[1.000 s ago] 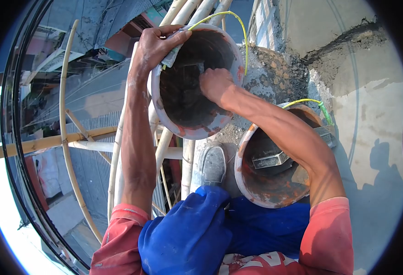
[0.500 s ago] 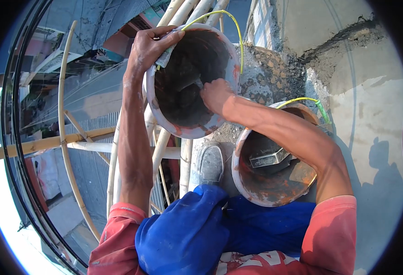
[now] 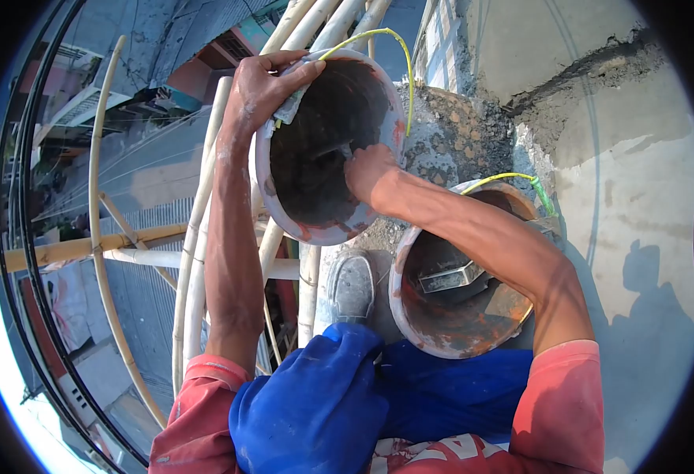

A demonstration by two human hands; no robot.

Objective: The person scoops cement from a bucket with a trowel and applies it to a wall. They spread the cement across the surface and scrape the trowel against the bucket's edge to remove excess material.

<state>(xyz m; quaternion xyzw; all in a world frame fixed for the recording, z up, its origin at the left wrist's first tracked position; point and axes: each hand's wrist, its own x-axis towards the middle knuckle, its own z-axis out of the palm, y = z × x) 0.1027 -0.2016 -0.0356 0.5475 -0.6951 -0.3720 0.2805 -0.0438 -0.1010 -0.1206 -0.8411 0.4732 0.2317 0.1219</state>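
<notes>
My left hand [image 3: 272,85] is closed on the rim of a tilted, mortar-stained bucket [image 3: 262,170], thumb at the inner edge near the yellow handle cord [image 3: 406,67]. Inside that bucket my right hand [image 3: 372,175] is in a fist around a trowel [image 3: 342,148]. Only a small grey part of the trowel shows; its blade blends into the dark interior. Beneath my right forearm stands a second bucket [image 3: 398,296], also with a yellow cord. A metal hollow tool with a rectangular edge [image 3: 451,279] lies in it.
Bamboo poles [image 3: 185,292] form scaffolding at the left, with roofs and a street far below. Black cables [image 3: 25,197] run along the far left. A plastered wall [image 3: 623,182] rises at the right. My shoe [image 3: 352,288] rests between the buckets on a rough ledge.
The trowel blade, clearer before, is now mostly lost in the bucket's dark interior. My right hand stays inside and my left keeps hold of the rim. The view has shifted slightly.
</notes>
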